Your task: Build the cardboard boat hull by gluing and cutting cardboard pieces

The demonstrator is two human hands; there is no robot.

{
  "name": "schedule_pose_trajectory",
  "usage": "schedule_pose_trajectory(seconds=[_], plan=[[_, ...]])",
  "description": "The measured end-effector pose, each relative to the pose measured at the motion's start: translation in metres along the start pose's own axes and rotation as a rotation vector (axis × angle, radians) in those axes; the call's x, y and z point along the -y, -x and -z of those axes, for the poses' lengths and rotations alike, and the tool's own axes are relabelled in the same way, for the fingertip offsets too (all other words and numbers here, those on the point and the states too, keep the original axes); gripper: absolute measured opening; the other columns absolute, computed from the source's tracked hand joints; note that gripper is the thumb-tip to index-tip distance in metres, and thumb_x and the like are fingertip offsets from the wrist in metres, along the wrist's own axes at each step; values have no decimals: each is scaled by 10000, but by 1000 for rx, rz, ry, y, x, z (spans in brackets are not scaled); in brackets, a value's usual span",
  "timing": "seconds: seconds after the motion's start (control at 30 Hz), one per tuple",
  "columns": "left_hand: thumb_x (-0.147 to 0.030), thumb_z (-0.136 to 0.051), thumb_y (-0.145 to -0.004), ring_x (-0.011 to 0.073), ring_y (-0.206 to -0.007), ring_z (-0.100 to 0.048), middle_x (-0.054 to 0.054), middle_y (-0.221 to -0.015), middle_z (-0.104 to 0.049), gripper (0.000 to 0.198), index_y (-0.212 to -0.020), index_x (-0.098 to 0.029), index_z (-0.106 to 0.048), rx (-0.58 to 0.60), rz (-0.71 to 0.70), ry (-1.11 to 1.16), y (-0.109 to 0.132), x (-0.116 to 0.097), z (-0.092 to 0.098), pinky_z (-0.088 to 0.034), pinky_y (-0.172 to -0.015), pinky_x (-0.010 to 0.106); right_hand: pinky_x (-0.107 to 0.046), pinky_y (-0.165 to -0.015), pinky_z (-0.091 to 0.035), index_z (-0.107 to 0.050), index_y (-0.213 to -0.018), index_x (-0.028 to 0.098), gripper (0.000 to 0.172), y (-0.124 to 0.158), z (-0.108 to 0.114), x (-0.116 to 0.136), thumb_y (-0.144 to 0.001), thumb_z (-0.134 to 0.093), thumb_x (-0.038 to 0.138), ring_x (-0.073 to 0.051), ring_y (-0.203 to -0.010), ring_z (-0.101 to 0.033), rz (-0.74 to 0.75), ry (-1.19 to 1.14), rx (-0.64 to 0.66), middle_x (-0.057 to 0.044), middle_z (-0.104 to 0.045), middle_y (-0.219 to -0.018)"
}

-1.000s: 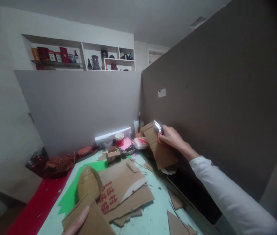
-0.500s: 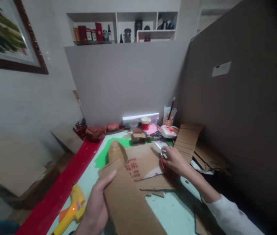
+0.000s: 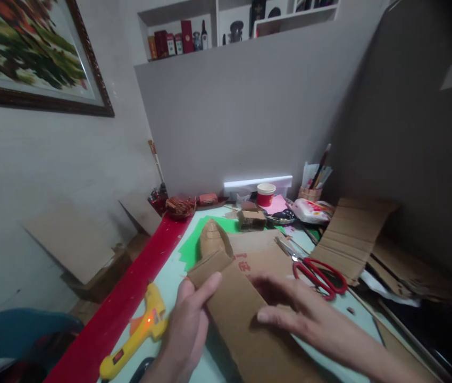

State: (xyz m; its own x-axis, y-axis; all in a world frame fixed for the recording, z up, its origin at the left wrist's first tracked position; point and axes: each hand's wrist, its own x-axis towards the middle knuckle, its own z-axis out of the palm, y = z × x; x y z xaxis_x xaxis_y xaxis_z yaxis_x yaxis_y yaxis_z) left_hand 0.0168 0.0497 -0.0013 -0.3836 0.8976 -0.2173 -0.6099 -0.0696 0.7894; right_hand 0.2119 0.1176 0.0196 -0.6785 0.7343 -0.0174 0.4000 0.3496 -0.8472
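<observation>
My left hand (image 3: 188, 319) grips the left edge of a long brown cardboard strip (image 3: 245, 324), with the thumb on top. The strip's far end is creased and bent up. My right hand (image 3: 298, 314) is at the strip's right side, its thumb over the surface and its fingers stretched out apart from the thumb. Beyond it, red-handled scissors (image 3: 317, 276) lie on the table, blades pointing away to the left. Under and behind the strip is a cardboard sheet (image 3: 266, 244) with red printed characters. A pointed, boat-like cardboard shape (image 3: 212, 236) stands on green paper (image 3: 192, 244).
A yellow glue gun (image 3: 142, 324) with a lit red light lies left of my left hand. At the back are a small cardboard box (image 3: 252, 219), a red paper cup (image 3: 266, 195) and a pen holder (image 3: 311, 192). Folded cardboard (image 3: 356, 234) leans at the right.
My right hand has let go of the scissors, left them on the table, and come to the strip's right side. My left hand keeps its hold. The view has turned a little left and down.
</observation>
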Motion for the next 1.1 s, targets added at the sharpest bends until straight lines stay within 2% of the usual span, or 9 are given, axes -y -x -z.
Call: schedule_pose_trajectory(seconds=[0.1,0.3,0.5,0.6,0.67,0.8,0.87,0.93,1.1], plan=[[-260,-765,-798,253,-1036,-680,105,-1091,-755,483,-1238,-153,-599,29,-52,-41,0,-2,3,-508,-898,361,-429,-972,-537,-686,-1274,246,573,6,-12,-1,-867,-578,634,-341,-1171,-647,-47,36,-97,-101,-718,-1263],[-383,-782,-757,190,-897,-624,43,-932,-722,299,-937,-164,-687,-48,-172,-176,3,-11,7,-458,-735,242,-398,-954,-556,-746,-1175,273,508,7,3,3,-895,-516,629,-328,-1165,-659,-37,119,-188,-66,-749,-1214],[-408,-791,-746,186,-850,-612,36,-907,-711,299,-923,-186,-696,-26,-180,-141,9,-11,1,-448,-720,250,-412,-993,-527,-725,-1170,284,531,8,-2,8,-927,-390,618,-316,-1172,-647,-32,152,-240,-60,-740,-1226],[-448,-806,-719,280,-1045,-642,79,-1132,-717,479,-1131,-231,-690,63,-221,-81,15,-10,-3,-482,-841,319,-468,-1066,-458,-694,-1215,288,572,6,-9,2,-912,-351,631,-332,-1232,-598,-100,128,-178,-68,-718,-1251],[-455,-825,-693,337,-1202,-590,97,-1264,-683,606,-1238,-250,-661,156,-243,-56,18,-9,-3,-475,-951,363,-473,-1069,-447,-682,-1213,297,583,5,-14,1,-912,-328,650,-334,-1237,-586,-124,100,-106,-72,-712,-1239],[-472,-798,-727,354,-1225,-583,130,-1191,-714,540,-1184,-203,-694,306,-211,-75,18,-8,1,-483,-997,384,-437,-1019,-472,-698,-1039,293,533,6,-22,5,-953,-299,635,-316,-1150,-622,-90,30,-30,-68,-725,-1146],[-453,-775,-765,336,-1160,-628,115,-1125,-731,460,-1145,-206,-697,297,-194,-62,15,-8,2,-500,-971,384,-438,-1026,-462,-701,-1045,285,526,7,-24,9,-959,-329,647,-311,-1154,-618,-88,-24,-16,-63,-723,-1149],[-429,-754,-796,303,-1098,-661,90,-1076,-741,400,-1129,-216,-687,242,-193,-54,12,-9,1,-513,-932,361,-458,-1049,-443,-685,-1173,285,546,10,-24,11,-934,-402,686,-325,-1223,-584,-111,-77,-4,-68,-700,-1235],[-465,-719,-827,243,-962,-701,63,-970,-756,413,-1151,-220,-646,100,-248,-123,10,-11,-5,-538,-813,307,-528,-1156,-321,-457,-1500,281,805,15,-18,10,-832,-577,712,-368,-1402,-422,-67,-132,125,-82,-479,-1545]])
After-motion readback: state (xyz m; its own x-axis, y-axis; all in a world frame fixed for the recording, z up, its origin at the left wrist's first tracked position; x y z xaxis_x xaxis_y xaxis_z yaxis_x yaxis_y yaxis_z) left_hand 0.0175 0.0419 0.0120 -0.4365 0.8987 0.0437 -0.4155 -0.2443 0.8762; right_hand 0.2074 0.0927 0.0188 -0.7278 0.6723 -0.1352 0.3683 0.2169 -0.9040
